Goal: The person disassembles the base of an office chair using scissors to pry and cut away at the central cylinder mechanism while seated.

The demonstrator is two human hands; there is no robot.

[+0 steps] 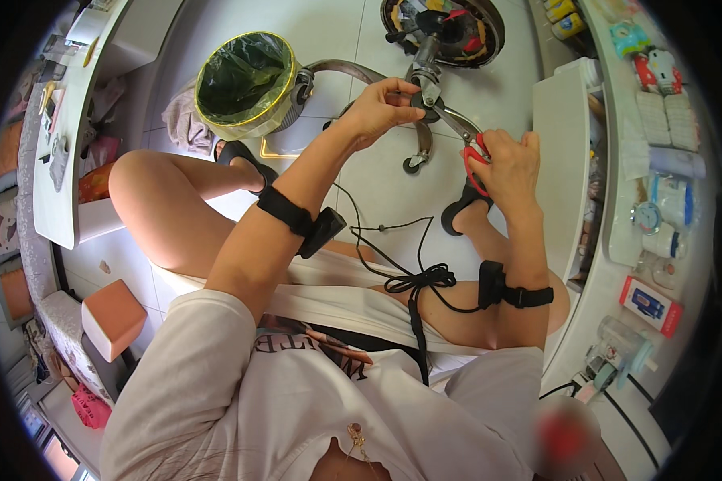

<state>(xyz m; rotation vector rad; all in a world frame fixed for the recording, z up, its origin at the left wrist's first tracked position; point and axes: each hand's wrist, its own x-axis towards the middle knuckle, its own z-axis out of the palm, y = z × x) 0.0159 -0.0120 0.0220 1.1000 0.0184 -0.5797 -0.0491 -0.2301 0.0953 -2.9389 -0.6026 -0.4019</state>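
Observation:
My right hand [505, 170] is closed round the red handles of a pair of scissors [461, 127]. The metal blades point up and left and reach the black caster wheel [427, 104] at the end of a metal chair leg [427, 68]. From the other side my left hand [379, 111] pinches that caster, its thumb and fingertips against the wheel. Whether anything is wound round the wheel is too small to tell. Another caster [411, 165] of the same base stands on the floor below my left hand.
A yellow-rimmed bin [289, 100] with a dark liner stands at left, beside a crumpled cloth [186, 120]. A round, dark-rimmed part [489, 32] lies at the top. White shelves [557, 152] line the right. A black cable [421, 277] hangs between my armbands across my lap.

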